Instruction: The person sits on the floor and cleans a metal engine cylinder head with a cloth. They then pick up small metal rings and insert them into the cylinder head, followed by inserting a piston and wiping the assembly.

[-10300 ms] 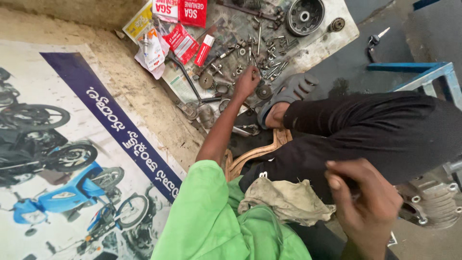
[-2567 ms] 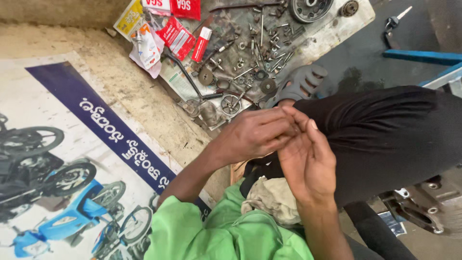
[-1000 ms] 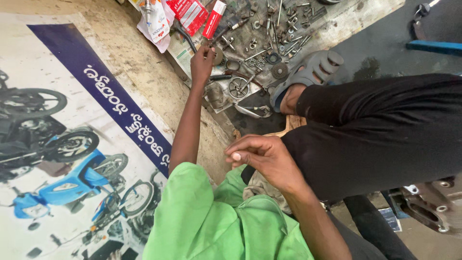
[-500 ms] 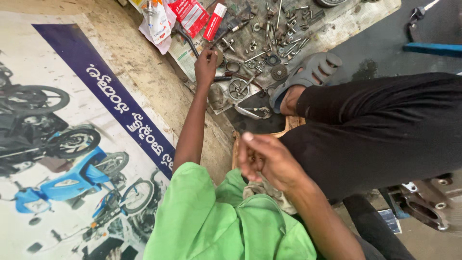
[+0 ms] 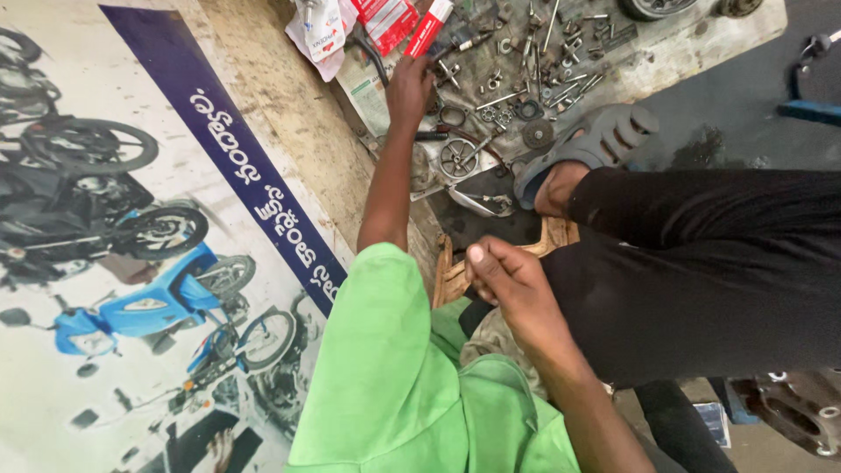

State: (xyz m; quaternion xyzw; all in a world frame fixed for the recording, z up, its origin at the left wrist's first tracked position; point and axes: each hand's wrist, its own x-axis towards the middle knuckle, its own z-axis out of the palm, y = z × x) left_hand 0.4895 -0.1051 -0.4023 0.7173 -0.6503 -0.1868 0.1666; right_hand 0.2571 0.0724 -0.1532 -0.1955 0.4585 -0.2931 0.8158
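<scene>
- Green sleeve covers the upper left arm; bare forearm runs toward 12 o'clock, to the parts pile.
- Left hand rests on the pile, fingers curled down among the metal bits, at about 11 o'clock of the gear. Grip state: cannot tell; the fingertips are hidden under the hand and no held item shows.
- Parts pile: loose bolts, rods, washers and rings spread on a dirty board at 12 o'clock of the view.
- Red tube lies just at 12 o'clock of the left hand, near but apart. Red-and-white packets and a clear bag lie at 11 o'clock of it.
- Round gear sits at 5 o'clock of the left hand, close by; a dark ring and a toothed disc lie at 3 o'clock of the gear.
- Right hand is held near the body at centre, well apart from the pile. Fingers folded inward, thumb tip up; narrow closed grip, content not visible.
- Wooden piece sits just at 9 o'clock of the right hand, partly behind it.
- Grey sandal on a foot lies at 3 o'clock of the gear; black trouser leg fills the 3 o'clock side.
- Poster with motorbikes and a blue band covers the floor at 9 o'clock.
- Grey metal casing shows at 5 o'clock, partly cut off.
</scene>
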